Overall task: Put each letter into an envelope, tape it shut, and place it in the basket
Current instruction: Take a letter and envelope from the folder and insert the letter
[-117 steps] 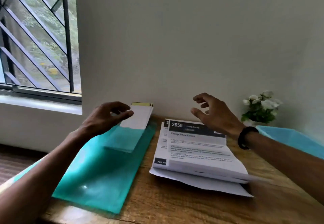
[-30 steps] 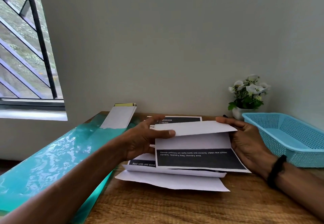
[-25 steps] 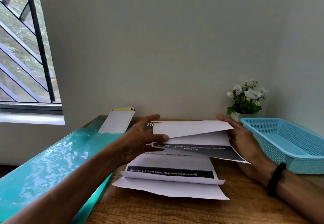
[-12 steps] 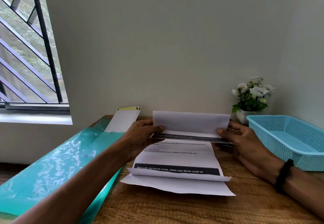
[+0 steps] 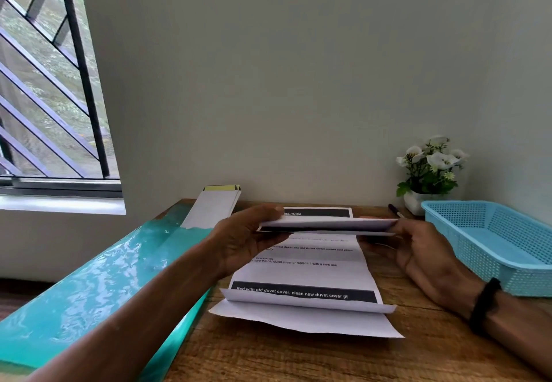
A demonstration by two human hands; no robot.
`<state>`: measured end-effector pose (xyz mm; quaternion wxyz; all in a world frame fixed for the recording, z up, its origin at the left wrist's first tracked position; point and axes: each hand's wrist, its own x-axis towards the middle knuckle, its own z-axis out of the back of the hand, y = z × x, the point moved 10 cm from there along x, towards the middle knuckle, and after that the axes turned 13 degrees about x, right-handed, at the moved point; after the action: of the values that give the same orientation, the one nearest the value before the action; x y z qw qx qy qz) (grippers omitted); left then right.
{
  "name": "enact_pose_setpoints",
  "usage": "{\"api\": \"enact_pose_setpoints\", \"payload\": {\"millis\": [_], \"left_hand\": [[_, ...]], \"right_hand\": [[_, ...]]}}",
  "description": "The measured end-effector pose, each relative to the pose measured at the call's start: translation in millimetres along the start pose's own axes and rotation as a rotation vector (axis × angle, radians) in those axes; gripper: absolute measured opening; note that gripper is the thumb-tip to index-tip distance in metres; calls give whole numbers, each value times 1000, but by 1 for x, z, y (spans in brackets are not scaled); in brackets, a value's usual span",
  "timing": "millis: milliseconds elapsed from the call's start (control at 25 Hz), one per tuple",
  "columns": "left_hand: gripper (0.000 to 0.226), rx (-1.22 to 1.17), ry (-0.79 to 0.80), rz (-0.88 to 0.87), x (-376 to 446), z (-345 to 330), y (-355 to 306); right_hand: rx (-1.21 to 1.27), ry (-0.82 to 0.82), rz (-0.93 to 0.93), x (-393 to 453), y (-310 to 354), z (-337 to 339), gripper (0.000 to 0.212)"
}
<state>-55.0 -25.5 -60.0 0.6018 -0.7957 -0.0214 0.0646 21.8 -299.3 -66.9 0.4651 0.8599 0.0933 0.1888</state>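
Observation:
I hold a folded white letter [image 5: 327, 226] flat and edge-on above the table. My left hand [image 5: 243, 239] pinches its left end and my right hand [image 5: 418, 250] grips its right end. Under it lies a stack of printed letters [image 5: 307, 280] with black header bars, partly creased. A pile of white envelopes [image 5: 213, 210] rests at the back left against the wall. The light blue plastic basket [image 5: 490, 241] stands at the right and looks empty. No tape is visible.
A teal glossy strip [image 5: 98, 289] runs along the wooden table's [image 5: 298, 357] left side. A small white pot of white flowers [image 5: 430, 172] and a dark pen [image 5: 395, 210] sit at the back right. A barred window is at the left.
My hands picked the top letter off the stack and folded it in stages; over the last half second the upright flap came down, so the letter is now folded flat.

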Motion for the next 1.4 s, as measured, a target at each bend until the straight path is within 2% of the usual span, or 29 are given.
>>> {"api": "enact_pose_setpoints", "payload": {"millis": [120,280,360,440,480,560,680,840,920,1040,1160,1240,1280,1320,1400], "left_hand": [[46,137,-47,-49,3,1,1],[53,119,-75,-127,3,1,-8],[41,69,-65,-172,1,-4,-12],[20,-86,-52,-153,-1,-8,-10],[17,-187,-38,-132,-2,-10,-8],[27,-292,24,-115,-5,-19,-8],[37,-288,109,-114,-14,-41,-2],[63,-169,95,-108,-18,-58,20],[68,-118,32,-131,-16,-51,17],[52,-152,-115,-156,-5,-18,0],[15,-111,-183,-195,2,11,-22],[16,31,-269,-262,2,37,-37],[19,238,-362,-341,1,55,-49],[22,554,-492,-429,-3,71,-64],[32,1126,-710,-505,-11,88,-82]], "right_hand": [[125,-14,9,0,3,3,43],[-28,79,-29,0,-3,-7,45],[-77,72,-30,0,-6,-6,59],[-76,18,-5,-3,-4,-3,63],[-69,-6,10,-5,-3,-2,63],[-51,-23,33,-7,-1,-3,58],[-26,-10,4,-9,-8,-9,57],[-298,83,-1,-20,-18,-32,56],[-394,117,14,-24,-20,-39,56],[-528,119,14,-26,-13,-38,49],[-580,26,37,-20,2,-22,44],[-574,-102,13,-12,6,-1,48],[-586,-159,-4,-10,6,9,49],[-629,-195,-11,-9,8,16,48],[-788,-173,0,-8,13,18,45]]}}
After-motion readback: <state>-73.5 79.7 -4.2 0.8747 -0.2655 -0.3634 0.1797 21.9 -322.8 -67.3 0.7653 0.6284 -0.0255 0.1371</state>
